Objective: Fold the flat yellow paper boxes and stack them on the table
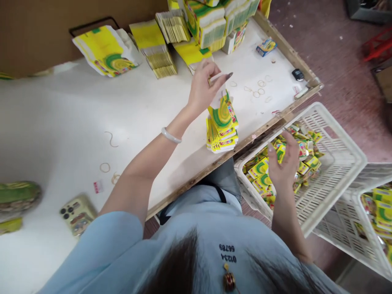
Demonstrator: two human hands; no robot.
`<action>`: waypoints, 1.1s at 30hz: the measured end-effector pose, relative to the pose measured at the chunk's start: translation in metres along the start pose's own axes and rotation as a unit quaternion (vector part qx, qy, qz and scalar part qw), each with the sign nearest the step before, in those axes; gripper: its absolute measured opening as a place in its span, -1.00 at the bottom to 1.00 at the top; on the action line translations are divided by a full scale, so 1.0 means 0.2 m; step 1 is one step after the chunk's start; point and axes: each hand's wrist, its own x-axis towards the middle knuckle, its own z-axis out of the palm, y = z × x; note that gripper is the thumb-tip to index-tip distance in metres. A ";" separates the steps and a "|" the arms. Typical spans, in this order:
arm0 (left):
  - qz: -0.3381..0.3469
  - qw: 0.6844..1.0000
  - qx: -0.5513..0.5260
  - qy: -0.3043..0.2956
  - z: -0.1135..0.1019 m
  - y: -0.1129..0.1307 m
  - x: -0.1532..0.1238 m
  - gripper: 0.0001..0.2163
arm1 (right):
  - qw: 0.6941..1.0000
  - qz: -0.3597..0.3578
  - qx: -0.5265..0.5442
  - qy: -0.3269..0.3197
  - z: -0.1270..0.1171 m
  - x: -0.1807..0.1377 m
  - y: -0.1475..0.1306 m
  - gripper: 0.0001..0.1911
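My left hand [204, 85] is closed, with thumb and fingers pinching the white upper end of a small yellow-and-green carton [221, 117]. Below it on the white table, several similar flat cartons [222, 141] lie fanned in an overlapping pile near the wooden edge. My right hand [284, 163] hovers above a white plastic crate [332, 141] on the right. Its thumb and fingers are apart, and nothing shows between them. Inside the crate are many small yellow-and-green packs [260, 169].
Bundles of flat yellow cartons [157, 49] line the table's back. Rubber bands [259, 93], a small blue box [266, 47] and a black object [297, 74] lie at right. A phone [78, 215] rests at left. A second crate [343, 218] stands lower right.
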 end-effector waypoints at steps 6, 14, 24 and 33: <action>0.008 0.999 -0.045 0.010 -0.13 0.51 -0.22 -0.55 | 0.984 -0.147 0.087 0.058 0.30 0.23 -0.36 -0.45; 0.008 0.983 -0.184 -0.012 -0.27 0.69 -0.53 -0.53 | 0.985 -0.075 0.153 0.010 0.34 0.07 -0.43 -0.64; -0.025 0.935 -0.280 -0.216 -0.18 0.64 -0.99 -0.33 | 0.976 -0.006 0.219 0.007 0.27 -0.12 -0.47 -0.67; -0.279 0.897 -0.320 -0.121 -0.22 0.73 -1.14 -0.46 | 0.939 0.167 0.299 -0.029 0.32 -0.29 -0.45 -0.74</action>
